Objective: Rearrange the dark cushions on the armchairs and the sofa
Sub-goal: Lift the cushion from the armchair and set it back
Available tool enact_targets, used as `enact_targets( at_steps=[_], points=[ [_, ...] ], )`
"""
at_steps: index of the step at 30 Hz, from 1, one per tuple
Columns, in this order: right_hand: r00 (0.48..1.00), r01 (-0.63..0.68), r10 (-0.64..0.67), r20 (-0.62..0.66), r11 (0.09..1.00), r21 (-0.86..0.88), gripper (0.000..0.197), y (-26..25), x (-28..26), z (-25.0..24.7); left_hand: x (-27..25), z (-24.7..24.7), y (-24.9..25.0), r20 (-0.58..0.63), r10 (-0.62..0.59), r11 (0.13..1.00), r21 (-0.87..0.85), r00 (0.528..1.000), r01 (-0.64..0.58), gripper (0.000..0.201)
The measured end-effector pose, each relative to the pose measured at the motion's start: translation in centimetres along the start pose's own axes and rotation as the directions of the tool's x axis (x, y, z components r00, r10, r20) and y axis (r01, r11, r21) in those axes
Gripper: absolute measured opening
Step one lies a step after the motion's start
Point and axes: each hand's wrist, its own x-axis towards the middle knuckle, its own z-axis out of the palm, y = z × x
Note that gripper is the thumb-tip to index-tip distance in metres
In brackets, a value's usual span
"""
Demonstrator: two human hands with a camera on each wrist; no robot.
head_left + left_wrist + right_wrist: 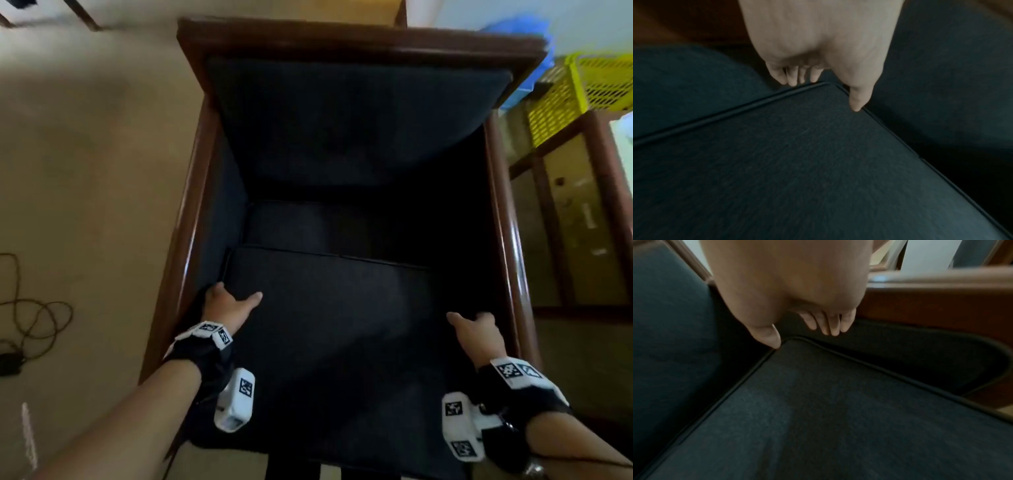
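A dark seat cushion [342, 342] with a piped edge lies partly in a wooden armchair [191, 205], its near end sticking out past the chair's front. My left hand [229, 301] grips its left side near the far corner, thumb on top and fingers down over the edge [824, 69]. My right hand [476, 329] holds the right side the same way [797, 308]. Both wrist views show the cushion's far corners [797, 162] [838, 410]. A dark back cushion [342, 130] leans against the chair's back.
The chair's wooden armrests [941, 293] run close along both sides of the cushion. A wooden cabinet [565, 222] stands to the right with a yellow crate [582, 89] on top. A black cable [30, 308] lies on the beige floor at the left.
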Motion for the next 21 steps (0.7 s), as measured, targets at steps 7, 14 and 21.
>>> enact_targets(
  at_steps=[7, 14, 21],
  points=[
    [0.982, -0.185, 0.178, 0.057, 0.968, 0.17, 0.096, -1.7, 6.5, 4.5, 6.5, 2.0, 0.8, 0.005, -0.179, 0.981, -0.073, 0.984, 0.179, 0.141],
    [0.957, -0.234, 0.271, -0.108, 0.934, 0.269, 0.109, -2.0, 6.4, 6.1, 5.8, 2.1, 2.4, -0.016, -0.342, 0.904, -0.28, 0.94, 0.324, 0.148],
    [0.928, -0.08, 0.217, -0.302, 0.909, 0.408, 0.095, -5.4, 0.9, 3.0, -1.5, -0.4, 3.8, -0.194, -0.375, 0.836, -0.493, 0.906, 0.24, 0.105]
  ],
)
